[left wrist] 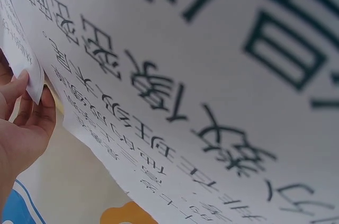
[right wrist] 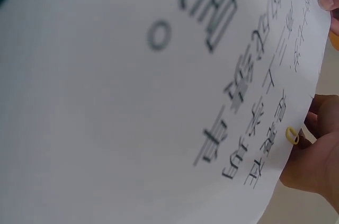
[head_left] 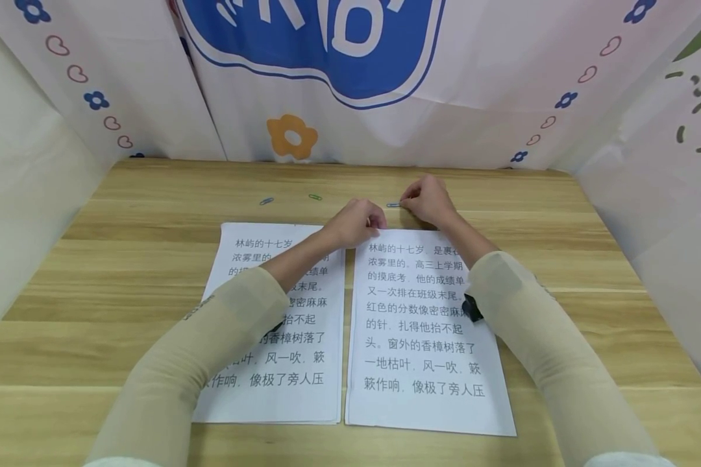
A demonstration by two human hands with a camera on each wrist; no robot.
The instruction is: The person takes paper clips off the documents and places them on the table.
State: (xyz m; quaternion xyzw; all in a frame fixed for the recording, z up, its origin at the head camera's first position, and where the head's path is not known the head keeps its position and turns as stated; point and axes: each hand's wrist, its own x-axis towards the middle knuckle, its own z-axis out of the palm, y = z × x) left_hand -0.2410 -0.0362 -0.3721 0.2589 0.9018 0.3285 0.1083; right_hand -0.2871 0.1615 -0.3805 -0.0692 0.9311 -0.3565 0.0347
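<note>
Two stacks of printed paper lie side by side, a left stack (head_left: 292, 402) and a right stack (head_left: 420, 415). My left hand (head_left: 356, 222) pinches the right stack's top left corner; in the left wrist view its thumb (left wrist: 20, 82) lies on the sheet with fingers behind. Just beyond the right stack's top edge is my right hand (head_left: 429, 200), fingers bent together. A yellow paper clip (right wrist: 292, 135) shows at its fingertips in the right wrist view, pinched there and overlapping the paper edge. Beside those fingertips lies a blue paper clip (head_left: 393, 205) on the table.
Farther left on the wooden table (head_left: 93, 272) lie a green paper clip (head_left: 315, 197) and another blue paper clip (head_left: 266, 201), behind the left stack. A white printed cloth (head_left: 152, 84) stands along the table's back edge, with pale walls at both sides.
</note>
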